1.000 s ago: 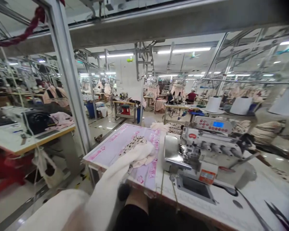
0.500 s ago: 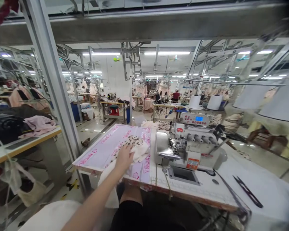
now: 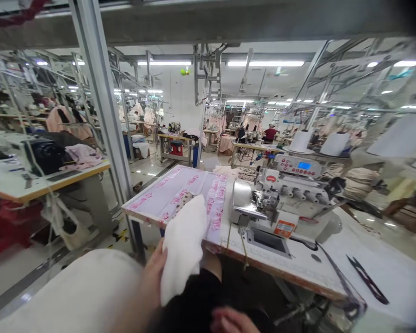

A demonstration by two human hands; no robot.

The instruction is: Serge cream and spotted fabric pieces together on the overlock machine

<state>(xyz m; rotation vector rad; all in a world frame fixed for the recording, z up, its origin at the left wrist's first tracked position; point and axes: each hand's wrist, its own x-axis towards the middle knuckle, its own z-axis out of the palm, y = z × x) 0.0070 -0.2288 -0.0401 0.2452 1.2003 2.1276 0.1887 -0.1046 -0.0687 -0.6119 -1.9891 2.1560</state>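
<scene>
My left hand is closed on the edge of a piece of white fabric, raised in front of the sewing table's near edge. A dark-spotted part of fabric shows behind its top. Low in the view, above my lap, is my right hand, smeared by motion and apart from the cloth. To the right of the fabric stands an overlock sewing machine on the white table, whose left part is covered with pink-printed sheeting. More white cloth lies at lower left.
Black thread snips lie on the right of the table. White thread cones stand behind the machine. A metal post rises at the left, beside another sewing table. A person in red is far back.
My left hand has drawn the fabric off the tabletop toward me and lifted it, so its plain white side shows. My right hand has come into view at the bottom. The view has shifted left.
</scene>
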